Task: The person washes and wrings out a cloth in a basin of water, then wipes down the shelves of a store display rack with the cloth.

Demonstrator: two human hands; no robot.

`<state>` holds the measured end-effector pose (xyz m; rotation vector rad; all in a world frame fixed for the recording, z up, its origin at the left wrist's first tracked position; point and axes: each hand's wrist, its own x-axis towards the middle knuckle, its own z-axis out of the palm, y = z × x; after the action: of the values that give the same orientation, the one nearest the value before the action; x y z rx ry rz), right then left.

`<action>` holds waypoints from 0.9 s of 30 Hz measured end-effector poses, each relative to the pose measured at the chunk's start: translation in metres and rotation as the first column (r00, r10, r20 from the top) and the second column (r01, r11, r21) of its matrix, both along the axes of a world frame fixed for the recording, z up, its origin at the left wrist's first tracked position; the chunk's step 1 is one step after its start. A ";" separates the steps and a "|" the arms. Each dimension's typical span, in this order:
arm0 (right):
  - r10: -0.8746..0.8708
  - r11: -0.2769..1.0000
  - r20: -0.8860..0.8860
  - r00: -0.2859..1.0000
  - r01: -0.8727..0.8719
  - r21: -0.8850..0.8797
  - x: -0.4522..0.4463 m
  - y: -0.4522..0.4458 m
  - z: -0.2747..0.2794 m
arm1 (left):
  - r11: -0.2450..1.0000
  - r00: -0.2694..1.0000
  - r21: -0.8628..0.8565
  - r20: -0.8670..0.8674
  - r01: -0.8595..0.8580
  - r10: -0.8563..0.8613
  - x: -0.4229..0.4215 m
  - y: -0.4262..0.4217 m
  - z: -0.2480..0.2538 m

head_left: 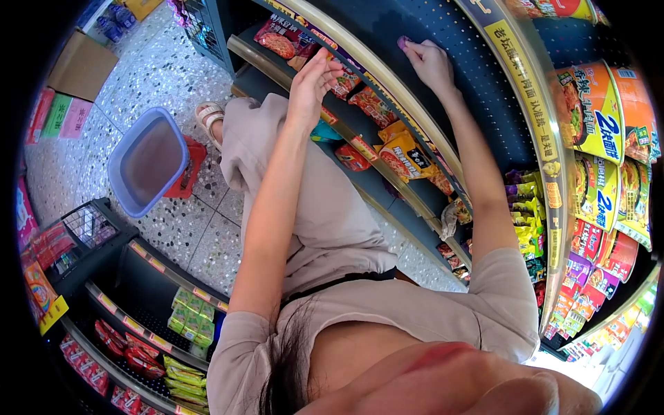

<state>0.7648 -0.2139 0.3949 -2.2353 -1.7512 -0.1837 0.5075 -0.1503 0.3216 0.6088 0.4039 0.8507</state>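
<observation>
My right hand [432, 69] is closed over the dark perforated shelf [387, 24], pinching a small purple item [402, 43] that may be a crumpled cloth; most of it is hidden. Nearer the shelf's front rail [360, 66], my left hand [315, 83] is raised with its fingers loosely bent and somewhat apart, and nothing clear shows in it. Red noodle packets [277, 43] are behind and beside it on the level below. Further along that lower level lie yellow packets [404, 155].
A blue basin [149, 162] of murky water rests on a red stool [190, 166] on the speckled floor. Noodle tubs [595, 111] stand at the right. Another shelf rack [131, 321] with packets is at the lower left, and a cardboard box [83, 66] at the upper left.
</observation>
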 end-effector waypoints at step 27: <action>-0.409 0.892 0.133 0.903 0.426 -0.153 0.055 0.102 -0.007 | 1.000 0.999 -0.015 0.029 -0.021 0.022 -0.001 0.004 0.000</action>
<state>0.8198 -0.1118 0.3882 -2.7604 -1.3472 -0.2374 0.5067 -0.1465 0.3212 0.5786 0.3906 0.8754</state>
